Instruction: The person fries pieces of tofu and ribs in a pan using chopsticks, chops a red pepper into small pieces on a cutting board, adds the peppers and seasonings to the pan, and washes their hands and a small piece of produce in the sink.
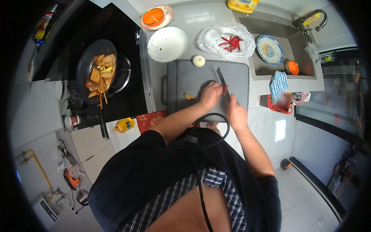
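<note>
On the grey cutting board [185, 78], my left hand [211, 95] presses red chili peppers [224, 88] with its fingertips. My right hand [237, 111] is closed around the handle of a kitchen knife [222, 79], whose blade lies across the peppers beside my left fingers. A peeled onion [198, 61] sits at the board's far edge, and a piece of ginger [188, 96] lies left of my left hand. Beyond the board, more red chilies [232, 43] rest in a clear plastic bag [207, 36].
Left, a wok [82, 68] of browned food with chopsticks [102, 90] stands on the black stove [130, 100]. A white bowl [167, 43] and an orange bowl [153, 17] on a plate are behind. The sink [285, 29] at right holds a blue-rimmed plate [269, 50]. A cable loop [227, 121] hangs near my wrists.
</note>
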### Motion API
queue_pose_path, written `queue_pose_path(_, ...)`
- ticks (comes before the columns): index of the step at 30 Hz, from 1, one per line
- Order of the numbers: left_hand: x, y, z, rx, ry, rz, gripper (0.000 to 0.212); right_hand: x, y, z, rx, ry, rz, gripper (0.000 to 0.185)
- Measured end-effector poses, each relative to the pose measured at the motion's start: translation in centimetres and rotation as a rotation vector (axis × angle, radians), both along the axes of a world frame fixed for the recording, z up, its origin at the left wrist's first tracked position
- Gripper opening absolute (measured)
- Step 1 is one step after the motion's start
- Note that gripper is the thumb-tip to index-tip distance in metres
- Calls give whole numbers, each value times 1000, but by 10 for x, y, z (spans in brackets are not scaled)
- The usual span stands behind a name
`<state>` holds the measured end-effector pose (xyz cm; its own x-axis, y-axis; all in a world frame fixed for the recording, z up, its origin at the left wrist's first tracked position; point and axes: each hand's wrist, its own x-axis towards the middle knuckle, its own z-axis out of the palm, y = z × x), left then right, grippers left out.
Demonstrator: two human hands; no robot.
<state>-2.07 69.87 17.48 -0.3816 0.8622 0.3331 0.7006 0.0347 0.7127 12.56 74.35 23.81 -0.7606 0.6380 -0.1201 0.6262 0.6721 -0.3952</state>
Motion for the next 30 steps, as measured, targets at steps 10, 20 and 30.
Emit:
queue_pose_path(10, -4, 3, -12, 32, 5, -19, 8, -20, 3, -14, -52, -109, -20, 32)
queue_pose_path(20, 0, -12, -14, -30, -17, 8, 13, -37, 21, -31, 19, 94, -61, 35)
queue_pose_path(30, -6, -20, -1, -68, 1, 23, 20, 3, -9, 3, -19, -18, 10, 33)
